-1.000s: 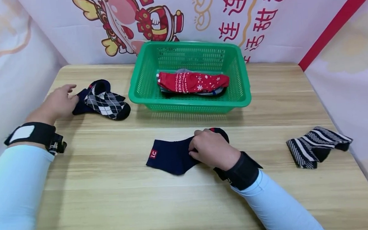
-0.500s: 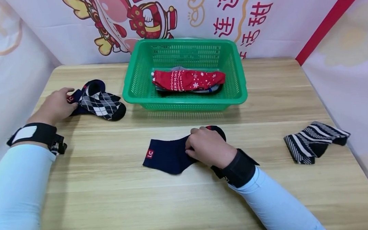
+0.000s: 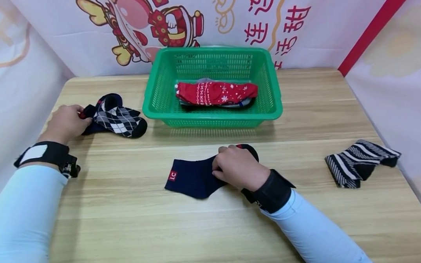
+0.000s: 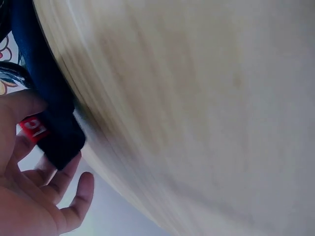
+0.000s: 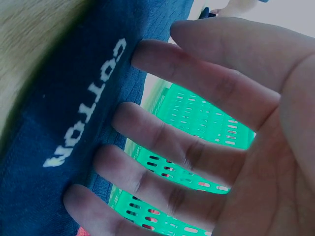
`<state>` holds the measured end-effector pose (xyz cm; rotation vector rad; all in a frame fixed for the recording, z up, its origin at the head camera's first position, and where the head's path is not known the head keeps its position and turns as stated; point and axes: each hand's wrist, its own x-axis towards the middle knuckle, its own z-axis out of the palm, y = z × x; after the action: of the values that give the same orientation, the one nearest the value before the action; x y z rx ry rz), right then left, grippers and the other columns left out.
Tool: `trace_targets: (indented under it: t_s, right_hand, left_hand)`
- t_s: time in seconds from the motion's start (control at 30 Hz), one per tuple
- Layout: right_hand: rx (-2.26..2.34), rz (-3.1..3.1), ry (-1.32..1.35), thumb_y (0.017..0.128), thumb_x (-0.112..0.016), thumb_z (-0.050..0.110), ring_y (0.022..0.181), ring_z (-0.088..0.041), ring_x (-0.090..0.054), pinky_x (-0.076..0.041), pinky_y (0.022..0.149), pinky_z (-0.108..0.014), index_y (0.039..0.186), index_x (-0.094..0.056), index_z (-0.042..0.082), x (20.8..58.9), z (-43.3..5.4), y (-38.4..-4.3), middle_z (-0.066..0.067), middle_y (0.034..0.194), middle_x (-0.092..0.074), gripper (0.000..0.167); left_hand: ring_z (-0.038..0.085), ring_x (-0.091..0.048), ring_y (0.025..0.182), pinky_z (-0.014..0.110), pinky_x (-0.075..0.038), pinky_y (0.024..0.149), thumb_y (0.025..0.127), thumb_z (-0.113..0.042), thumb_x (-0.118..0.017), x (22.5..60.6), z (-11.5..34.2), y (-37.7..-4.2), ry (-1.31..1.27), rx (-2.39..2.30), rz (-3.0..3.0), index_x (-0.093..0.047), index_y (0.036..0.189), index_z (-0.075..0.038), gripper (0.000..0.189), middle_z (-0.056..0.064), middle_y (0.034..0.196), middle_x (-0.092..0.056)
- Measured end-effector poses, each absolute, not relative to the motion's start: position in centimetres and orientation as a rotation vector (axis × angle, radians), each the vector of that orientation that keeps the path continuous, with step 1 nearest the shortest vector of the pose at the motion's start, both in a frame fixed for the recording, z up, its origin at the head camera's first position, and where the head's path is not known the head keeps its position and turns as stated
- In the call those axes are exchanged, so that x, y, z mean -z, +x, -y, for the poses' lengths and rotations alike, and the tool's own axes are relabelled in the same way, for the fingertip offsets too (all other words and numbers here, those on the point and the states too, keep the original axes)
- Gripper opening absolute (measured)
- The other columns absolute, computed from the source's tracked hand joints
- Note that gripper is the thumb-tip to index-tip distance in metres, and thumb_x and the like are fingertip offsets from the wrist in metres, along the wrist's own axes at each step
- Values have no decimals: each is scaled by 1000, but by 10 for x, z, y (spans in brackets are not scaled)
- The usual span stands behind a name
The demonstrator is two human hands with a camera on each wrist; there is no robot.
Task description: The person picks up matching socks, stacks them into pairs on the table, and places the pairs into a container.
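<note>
At the table's left, my left hand (image 3: 64, 123) pinches the cuff of a navy sock (image 4: 61, 132) between thumb and fingers. The red LC label shows beside the thumb in the left wrist view. A black, grey and white argyle sock (image 3: 120, 121) lies over the rest of that sock. Mid-table, a second navy sock (image 3: 191, 179) with a red LC label lies flat. My right hand (image 3: 238, 165) rests its fingertips on this sock's foot. In the right wrist view the fingers (image 5: 142, 118) touch the fabric beside the white word COTTON, thumb held apart.
A green plastic basket (image 3: 213, 121) stands at the back of the wooden table (image 3: 165, 235). Inside lies a red snowflake sock (image 3: 216, 93) on top of darker and grey socks. A black-and-white striped sock (image 3: 361, 162) lies folded at the right. Printed cloth walls enclose the table.
My left hand has closed its fingers on the navy sock's cuff and lifted it slightly, after reaching over it. The right hand has stayed on its sock. The head view has shifted slightly.
</note>
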<state>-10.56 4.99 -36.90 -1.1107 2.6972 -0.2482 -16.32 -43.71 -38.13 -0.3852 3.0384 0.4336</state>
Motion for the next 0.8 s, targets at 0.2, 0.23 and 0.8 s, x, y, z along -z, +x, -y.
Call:
trace_targets:
  t_s: [0.2,0.23,0.8]
  right_hand:
    - [246,-2692,-1112,92,-71,26,78,-19,-59,-51,62,-36,81,-78,23,368,-49,-106,1,84,-64,14]
    - [248,-2692,-1112,92,-71,26,79,-19,-59,-51,62,-36,81,-78,23,368,-49,-105,1,83,-64,14]
    - [253,-2689,-1129,92,-71,25,77,-18,-59,-50,61,-35,78,-77,22,366,-51,-105,1,82,-63,16]
  left_hand:
    - [43,-53,89,48,-41,72,98,-37,-51,372,440,-158,-446,-513,-3071,-51,103,5,42,28,95,-56]
    - [41,-52,88,45,-39,69,98,-39,-51,369,439,-157,-462,-523,-3075,-50,101,3,42,26,92,-56]
    - [49,-55,105,46,-36,70,90,-36,-50,328,435,-146,-762,-611,-3242,-54,120,4,50,30,115,-59]
